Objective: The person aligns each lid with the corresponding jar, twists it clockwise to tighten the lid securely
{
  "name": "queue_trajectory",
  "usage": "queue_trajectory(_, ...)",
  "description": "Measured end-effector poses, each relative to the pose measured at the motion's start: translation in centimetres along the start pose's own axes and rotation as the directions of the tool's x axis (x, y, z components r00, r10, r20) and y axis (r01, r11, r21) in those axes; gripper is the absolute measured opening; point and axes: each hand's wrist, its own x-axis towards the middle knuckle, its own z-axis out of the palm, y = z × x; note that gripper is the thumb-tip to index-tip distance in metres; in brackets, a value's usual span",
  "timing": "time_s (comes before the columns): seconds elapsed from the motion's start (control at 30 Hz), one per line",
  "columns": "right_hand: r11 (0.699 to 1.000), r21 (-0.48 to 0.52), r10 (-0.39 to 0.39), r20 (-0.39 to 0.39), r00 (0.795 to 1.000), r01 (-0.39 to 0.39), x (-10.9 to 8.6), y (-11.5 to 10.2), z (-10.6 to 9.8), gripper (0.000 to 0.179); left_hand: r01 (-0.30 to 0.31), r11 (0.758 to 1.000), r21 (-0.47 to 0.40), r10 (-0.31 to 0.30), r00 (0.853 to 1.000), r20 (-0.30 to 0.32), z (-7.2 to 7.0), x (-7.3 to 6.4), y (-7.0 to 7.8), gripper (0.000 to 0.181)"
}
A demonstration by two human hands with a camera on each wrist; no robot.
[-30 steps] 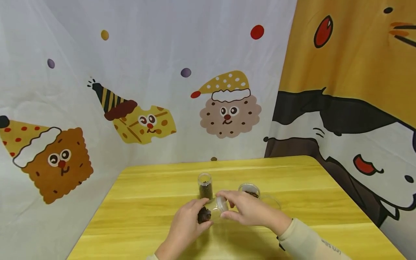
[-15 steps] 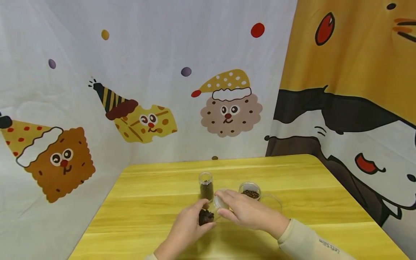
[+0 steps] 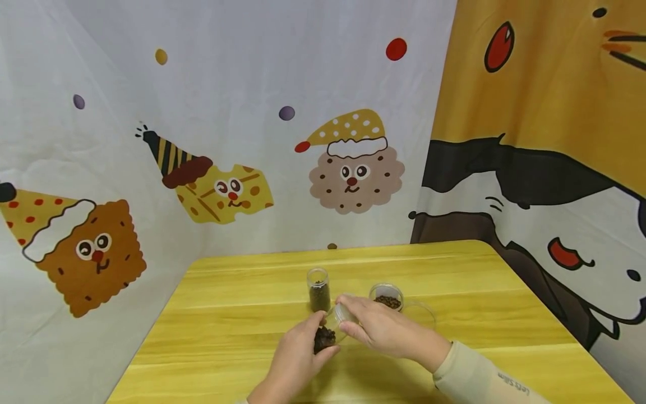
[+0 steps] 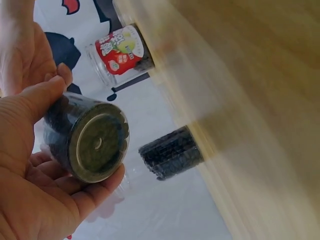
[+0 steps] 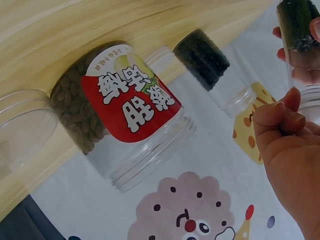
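Note:
My left hand (image 3: 300, 350) grips a clear jar (image 4: 97, 142) around its lower part, holding it tilted off the table. Dark clumpy contents (image 3: 324, 339) sit at the bottom end of it. Over the jar's mouth, the fingers of my right hand (image 3: 383, 328) hold a whitish translucent lid (image 3: 345, 313). In the right wrist view, only part of that jar shows, beyond my right hand (image 5: 295, 155). Just behind my hands stands a narrow open jar (image 3: 319, 292) of fine dark pieces.
A wider open jar (image 5: 132, 95) with a red label and brown pellets stands behind my right hand. Beside it lies a clear round lid (image 5: 25, 130). All rest on a yellow wood-grain table (image 3: 242, 303), with a printed cloth (image 3: 242, 67) hanging behind.
The held jar has shifted slightly to the right, along with my left hand. My right fingers have turned a little around the lid. The standing jars have stayed put.

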Motion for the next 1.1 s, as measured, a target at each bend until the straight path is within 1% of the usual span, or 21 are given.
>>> queue_trajectory(0.17,1.0,-0.002,0.004,-0.015,1.0,-0.004,0.0,0.0,0.1,0.068,0.022,1.0,-0.008,-0.022,1.0,-0.019,0.4,0.0,-0.1,0.061)
queue_trajectory(0.23,1.0,-0.008,0.0,-0.032,0.999,0.0,0.1,0.0,0.2,0.068,0.047,0.999,-0.02,-0.048,0.999,-0.023,0.6,0.1,-0.2,0.061)
queue_trajectory(0.3,1.0,-0.009,-0.006,-0.054,0.999,0.006,0.1,0.0,0.4,0.067,0.085,0.995,-0.048,-0.086,0.996,-0.017,0.7,0.1,-0.4,0.06)
queue_trajectory(0.37,1.0,-0.007,-0.015,-0.074,0.997,0.014,0.3,-0.1,0.5,0.065,0.123,0.989,-0.086,-0.124,0.992,-0.001,0.8,0.2,-0.6,0.06)
queue_trajectory(0.43,1.0,0.005,-0.02,-0.086,0.996,0.021,0.4,0.0,0.6,0.064,0.149,0.981,-0.124,-0.148,0.989,0.015,0.8,0.3,-0.8,0.06)
queue_trajectory(0.53,0.999,0.033,-0.018,-0.078,0.997,0.021,0.6,0.1,0.5,0.065,0.187,0.966,-0.177,-0.183,0.982,0.034,0.7,0.3,-1.2,0.059)
queue_trajectory(0.6,0.999,0.052,-0.01,-0.061,0.998,0.014,0.7,0.2,0.4,0.069,0.21,0.954,-0.215,-0.207,0.978,0.036,0.6,0.4,-1.7,0.058)
queue_trajectory(0.73,0.998,0.068,0.006,-0.029,1.0,-0.004,0.7,0.4,0.4,0.071,0.279,0.917,-0.287,-0.283,0.959,0.026,0.2,0.7,-2.8,0.057)
queue_trajectory(0.8,0.998,0.062,0.012,-0.013,1.0,-0.011,0.7,0.6,0.5,0.07,0.325,0.896,-0.303,-0.335,0.942,0.02,-0.1,1.0,-3.5,0.057)
queue_trajectory(0.97,0.999,0.04,0.0,0.019,1.0,-0.001,0.9,0.9,0.9,0.064,0.388,0.863,-0.325,-0.41,0.912,0.001,-1.1,1.9,-5.6,0.062)
queue_trajectory(1.03,0.999,0.039,-0.005,0.026,1.0,0.004,1.1,0.9,1.0,0.061,0.404,0.85,-0.337,-0.43,0.903,0.0,-1.4,2.3,-6.5,0.063)
queue_trajectory(1.1,0.999,0.036,-0.004,0.034,0.999,0.003,1.2,0.9,1.0,0.061,0.438,0.837,-0.327,-0.462,0.887,0.006,-1.6,2.6,-7.4,0.064)
